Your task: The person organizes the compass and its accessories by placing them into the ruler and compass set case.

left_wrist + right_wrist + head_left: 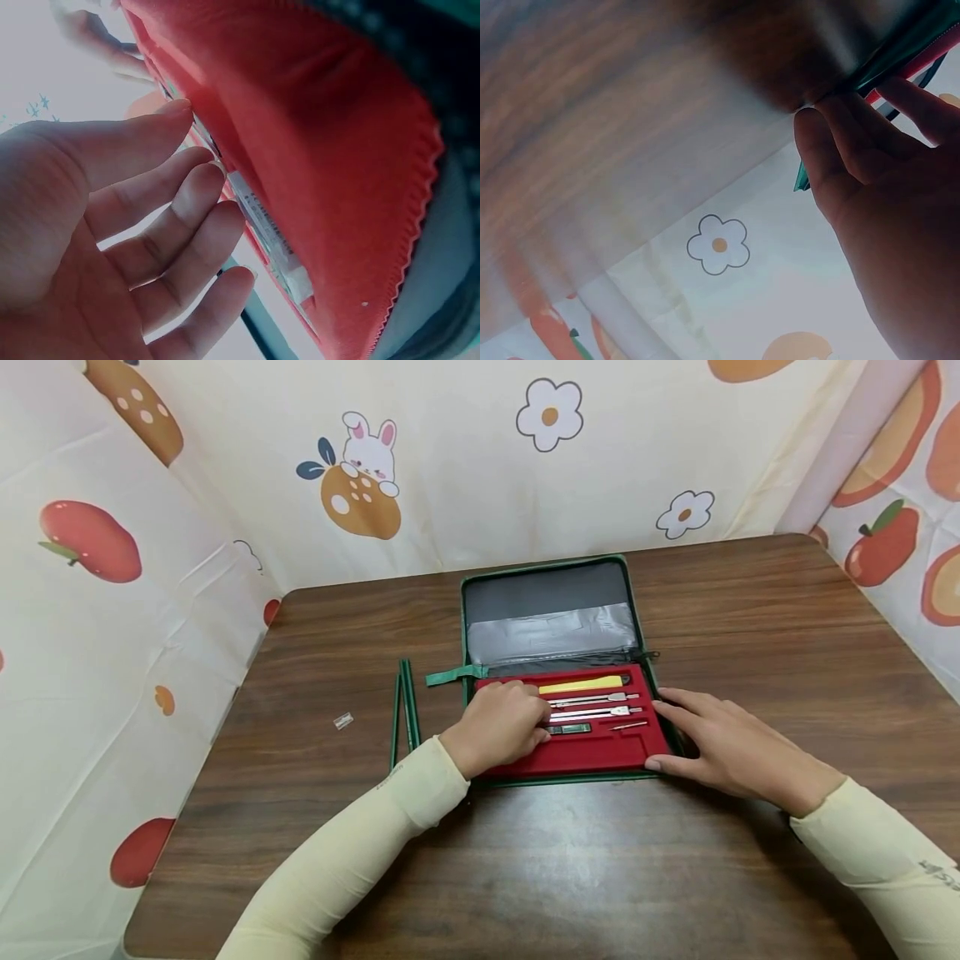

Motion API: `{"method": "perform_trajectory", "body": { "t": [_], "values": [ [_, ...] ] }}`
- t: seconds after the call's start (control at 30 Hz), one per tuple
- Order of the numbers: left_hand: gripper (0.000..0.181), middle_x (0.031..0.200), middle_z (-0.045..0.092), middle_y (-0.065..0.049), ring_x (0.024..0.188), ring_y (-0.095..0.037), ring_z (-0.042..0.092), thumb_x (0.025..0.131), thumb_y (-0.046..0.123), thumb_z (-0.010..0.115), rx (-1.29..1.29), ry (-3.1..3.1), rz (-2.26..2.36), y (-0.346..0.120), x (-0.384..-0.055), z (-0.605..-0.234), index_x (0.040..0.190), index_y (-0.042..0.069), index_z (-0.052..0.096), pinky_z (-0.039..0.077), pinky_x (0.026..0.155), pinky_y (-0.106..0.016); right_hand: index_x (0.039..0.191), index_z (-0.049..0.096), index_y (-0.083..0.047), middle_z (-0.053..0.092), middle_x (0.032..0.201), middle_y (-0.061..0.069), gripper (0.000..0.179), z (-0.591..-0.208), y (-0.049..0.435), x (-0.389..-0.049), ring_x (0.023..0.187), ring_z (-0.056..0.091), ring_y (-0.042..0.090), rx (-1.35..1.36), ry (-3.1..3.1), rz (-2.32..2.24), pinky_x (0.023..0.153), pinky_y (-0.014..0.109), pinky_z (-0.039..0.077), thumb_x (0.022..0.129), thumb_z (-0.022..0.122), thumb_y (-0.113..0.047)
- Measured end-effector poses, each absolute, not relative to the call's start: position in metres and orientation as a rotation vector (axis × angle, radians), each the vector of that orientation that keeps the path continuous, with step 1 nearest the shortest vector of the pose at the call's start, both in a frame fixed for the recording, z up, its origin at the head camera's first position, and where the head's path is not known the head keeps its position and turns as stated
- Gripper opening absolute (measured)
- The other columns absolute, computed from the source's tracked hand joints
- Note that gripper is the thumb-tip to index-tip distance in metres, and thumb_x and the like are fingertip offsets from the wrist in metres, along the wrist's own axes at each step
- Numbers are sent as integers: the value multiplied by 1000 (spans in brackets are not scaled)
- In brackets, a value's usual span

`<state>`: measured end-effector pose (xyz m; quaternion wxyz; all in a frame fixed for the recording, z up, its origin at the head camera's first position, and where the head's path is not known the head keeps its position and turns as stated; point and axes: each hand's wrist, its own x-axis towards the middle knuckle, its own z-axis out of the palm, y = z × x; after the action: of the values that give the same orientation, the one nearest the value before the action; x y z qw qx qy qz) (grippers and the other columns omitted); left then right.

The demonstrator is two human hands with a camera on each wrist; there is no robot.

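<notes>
Steady on the Right, Gentle on the Left

From my place far away, I watch the left hand (504, 722) reach over the left part of the red tray (558, 762), which lies inside the open green zip case (546, 592) on the wooden table (600, 860). Its fingers are softly bent and the thumb stands apart from them; whether the tips pinch something, I cannot tell. The right hand (723, 739) is spread, and its fingertips rest at the right edge of the case.

I judge the step in hand as fine finger work at the slots. To do it well, I would let the right hand brace the edge without pushing. The left fingertips should handle each piece by its middle, level with its groove, and press lightly, because the neighbours lie close and could be knocked out.

Now I count. In the tray I see one yellow cutter knife (581, 685), two silver compasses (592, 713), one small green box (572, 728) and one thin metal piece (628, 725). The left wrist view adds one pale printed stick (262, 217). Outside, left of the case, lie one small sharpener (343, 721) and what look like three green pencils (408, 706); two are side by side, so I am not fully sure.
</notes>
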<state>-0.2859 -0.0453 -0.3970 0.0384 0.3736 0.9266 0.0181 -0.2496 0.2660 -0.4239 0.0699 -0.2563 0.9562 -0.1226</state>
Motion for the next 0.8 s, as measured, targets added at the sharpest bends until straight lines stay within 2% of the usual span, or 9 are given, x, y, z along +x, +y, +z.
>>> {"method": "perform_trajectory", "body": {
  "t": [0.3, 0.53, 0.8],
  "values": [
    [24, 105, 70, 1, 93, -14, 62, 93, 36, 70, 1204, 2855, 44, -49, -284, -399, 108, 20, 78, 55, 81, -35, 147, 50, -3, 43, 149, 21, 95, -424, 265, -250, 128, 47, 43, -766, 2874, -362, 99, 66, 41, 86, 56, -75],
    [35, 111, 71, -1, 99, -17, 64, 93, 45, 68, 1176, 2936, -3, -61, -284, -403, 118, 21, 76, 50, 92, -40, 148, 49, -3, 42, 150, 22, 97, -424, 265, -250, 127, 47, 44, -742, 2864, -358, 98, 66, 41, 85, 55, -77],
    [30, 99, 72, 1, 88, -15, 64, 94, 41, 67, 1078, 3091, 128, -96, -293, -400, 111, 18, 78, 52, 86, -38, 147, 49, -2, 44, 149, 23, 96, -424, 265, -250, 127, 47, 43, -759, 2874, -350, 98, 66, 41, 86, 56, -75]
  ]
}}
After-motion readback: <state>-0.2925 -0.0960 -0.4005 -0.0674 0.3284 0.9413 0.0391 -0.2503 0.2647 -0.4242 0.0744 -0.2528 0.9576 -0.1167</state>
